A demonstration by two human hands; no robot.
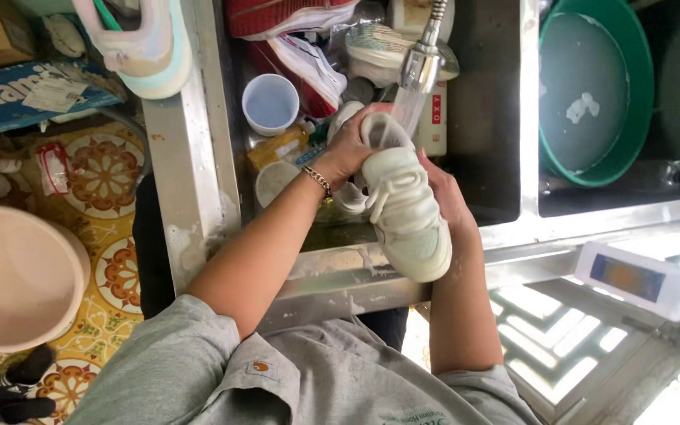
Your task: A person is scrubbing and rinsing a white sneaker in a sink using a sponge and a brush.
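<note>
A person stands at a steel sink [198, 173] and looks down at a pale, off-white sneaker [404, 206] held in both hands. The shoe is wet and soft-looking, with thick white laces across its top and a rounded toe that points toward the person's body. It sits over the front edge of the sink, its heel end raised under a metal faucet [423, 59] from which water runs.

The left hand [349, 145] wraps around the heel end of the shoe, fingers closed on it, and wears a thin beaded bracelet [318, 180] at the wrist. The right hand [444, 195] grips the shoe's far side, mostly hidden behind it. Both hands are close together, clamped on the one shoe.

One sneaker is in hand; a second pale shoe [145, 43] rests on the sink's left ledge. One blue-white cup [270, 103] stands in the left basin among crowded bottles and bags. One green basin [596, 86] with soapy water fills the right compartment. One white bottle [639, 279] lies on its side on the ledge at right. One large pink basin [17, 275] sits on the floor at left.

The sink is worn stainless steel, streaked with suds. The floor [108, 169] has yellow tiles with flower patterns. The person wears a grey shirt [198, 378].
</note>
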